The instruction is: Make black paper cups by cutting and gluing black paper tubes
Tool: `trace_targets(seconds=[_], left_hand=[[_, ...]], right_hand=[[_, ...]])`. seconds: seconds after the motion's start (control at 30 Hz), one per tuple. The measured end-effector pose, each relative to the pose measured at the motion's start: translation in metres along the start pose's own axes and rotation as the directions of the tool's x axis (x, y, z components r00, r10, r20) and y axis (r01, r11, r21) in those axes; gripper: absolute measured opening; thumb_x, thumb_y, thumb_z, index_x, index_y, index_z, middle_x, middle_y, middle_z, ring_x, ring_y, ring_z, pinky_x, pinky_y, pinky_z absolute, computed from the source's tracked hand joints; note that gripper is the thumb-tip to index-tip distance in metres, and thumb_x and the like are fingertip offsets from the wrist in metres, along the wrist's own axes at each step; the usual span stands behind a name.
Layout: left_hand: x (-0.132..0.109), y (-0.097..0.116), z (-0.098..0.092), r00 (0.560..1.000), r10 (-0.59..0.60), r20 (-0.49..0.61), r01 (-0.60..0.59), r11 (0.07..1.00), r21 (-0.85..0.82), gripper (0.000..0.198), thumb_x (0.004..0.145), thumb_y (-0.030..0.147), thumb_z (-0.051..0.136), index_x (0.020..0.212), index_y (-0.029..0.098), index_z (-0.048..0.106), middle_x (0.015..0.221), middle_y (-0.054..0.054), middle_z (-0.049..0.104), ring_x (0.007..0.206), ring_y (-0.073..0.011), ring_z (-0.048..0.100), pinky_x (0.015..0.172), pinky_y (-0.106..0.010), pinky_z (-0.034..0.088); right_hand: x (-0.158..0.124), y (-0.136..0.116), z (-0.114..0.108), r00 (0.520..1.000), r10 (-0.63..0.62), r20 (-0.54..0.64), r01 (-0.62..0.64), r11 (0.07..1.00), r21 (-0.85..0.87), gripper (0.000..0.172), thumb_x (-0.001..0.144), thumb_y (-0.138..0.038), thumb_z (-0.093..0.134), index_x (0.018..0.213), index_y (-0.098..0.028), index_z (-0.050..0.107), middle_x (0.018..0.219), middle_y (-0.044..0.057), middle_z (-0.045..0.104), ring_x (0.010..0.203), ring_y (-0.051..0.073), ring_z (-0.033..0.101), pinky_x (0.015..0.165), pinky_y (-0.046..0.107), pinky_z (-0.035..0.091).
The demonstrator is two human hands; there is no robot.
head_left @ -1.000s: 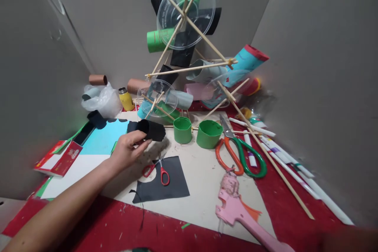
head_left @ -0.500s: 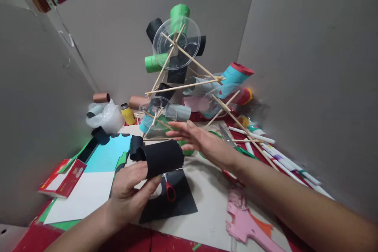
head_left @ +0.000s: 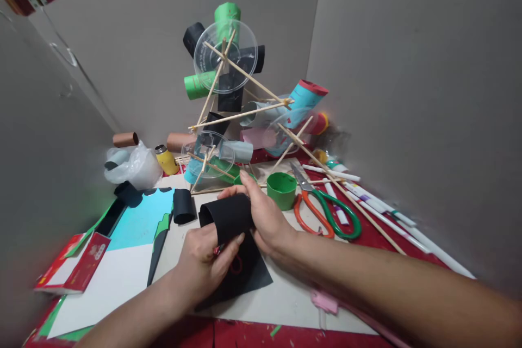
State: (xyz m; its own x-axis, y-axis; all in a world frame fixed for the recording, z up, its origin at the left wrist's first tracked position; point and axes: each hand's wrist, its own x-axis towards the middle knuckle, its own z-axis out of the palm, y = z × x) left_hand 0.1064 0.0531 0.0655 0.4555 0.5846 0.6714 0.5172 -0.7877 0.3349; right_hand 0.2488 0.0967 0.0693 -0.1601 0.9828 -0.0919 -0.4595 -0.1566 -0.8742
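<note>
A black paper tube [head_left: 230, 215] lies sideways between my hands above the work board. My left hand [head_left: 206, 255] grips its lower wall, fingers inside the open left end and thumb beneath. Against the tube's right end presses the palm of my right hand [head_left: 271, 215], its fingers reaching behind the tube, partly hidden. Under the hands is a black paper sheet [head_left: 253, 277], with the red loop of a small pair of scissors [head_left: 235, 265] on it. A shorter black paper tube [head_left: 184, 206] stands to the left, and a green paper ring [head_left: 281, 191] stands right of my hand.
Behind stands a stick frame with clear plastic discs [head_left: 225, 57] and paper tubes. Large scissors [head_left: 322, 204] and markers [head_left: 391, 223] lie right; a pink glue gun [head_left: 325, 303] is partly under my right forearm. Coloured paper [head_left: 142, 217] and a red box [head_left: 75, 263] lie left.
My right hand has come down and left from above the board onto the tube's right end. The view has shifted, and the green ring and large scissors now show fully.
</note>
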Motion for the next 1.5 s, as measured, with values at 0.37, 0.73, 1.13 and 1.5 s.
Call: trace_targets(seconds=[0.37, 0.73, 1.13, 1.5], left_hand=[[0.006, 0.008, -0.017, 0.851, -0.524, 0.008, 0.484, 0.78, -0.397, 0.03, 0.089, 0.028, 0.064, 0.062, 0.015, 0.069, 0.055, -0.002, 0.071, 0.047, -0.0124, 0.065, 0.049, -0.017, 0.049], [0.005, 0.017, -0.01, 0.698, -0.677, 0.233, 0.672, 0.508, -0.538, 0.037, 0.084, 0.046, 0.069, 0.066, 0.014, 0.07, 0.052, -0.004, 0.07, 0.041, -0.0101, 0.058, 0.043, -0.017, 0.046], [-0.002, 0.013, -0.002, 0.691, -0.672, 0.266, 0.67, 0.457, -0.586, 0.037, 0.086, 0.047, 0.069, 0.066, 0.015, 0.067, 0.053, -0.004, 0.07, 0.041, -0.0109, 0.057, 0.042, -0.02, 0.046], [-0.006, 0.019, -0.003, 0.897, -0.442, 0.002, 0.411, 0.832, -0.374, 0.033, 0.092, 0.026, 0.062, 0.062, 0.017, 0.071, 0.054, -0.001, 0.07, 0.045, -0.0119, 0.064, 0.047, -0.018, 0.049]], right_hand=[[-0.018, -0.014, -0.04, 0.97, -0.112, 0.214, 0.145, 0.979, -0.145, 0.063, 0.081, -0.066, 0.071, 0.13, -0.027, 0.06, 0.127, 0.007, 0.065, 0.11, 0.022, 0.063, 0.078, 0.028, 0.054], [-0.021, -0.006, -0.056, 0.925, -0.087, 0.37, 0.213, 0.926, -0.313, 0.068, 0.086, -0.06, 0.071, 0.144, -0.03, 0.051, 0.135, 0.009, 0.062, 0.127, 0.026, 0.055, 0.107, 0.045, 0.045], [-0.026, -0.009, -0.056, 0.929, -0.126, 0.348, 0.273, 0.868, -0.415, 0.053, 0.091, -0.054, 0.066, 0.135, -0.025, 0.062, 0.114, 0.007, 0.07, 0.105, 0.026, 0.064, 0.088, 0.041, 0.054], [-0.023, -0.012, -0.056, 0.96, -0.055, 0.275, 0.111, 0.975, -0.193, 0.056, 0.087, -0.063, 0.067, 0.129, -0.026, 0.066, 0.113, 0.01, 0.072, 0.103, 0.023, 0.067, 0.075, 0.031, 0.056]])
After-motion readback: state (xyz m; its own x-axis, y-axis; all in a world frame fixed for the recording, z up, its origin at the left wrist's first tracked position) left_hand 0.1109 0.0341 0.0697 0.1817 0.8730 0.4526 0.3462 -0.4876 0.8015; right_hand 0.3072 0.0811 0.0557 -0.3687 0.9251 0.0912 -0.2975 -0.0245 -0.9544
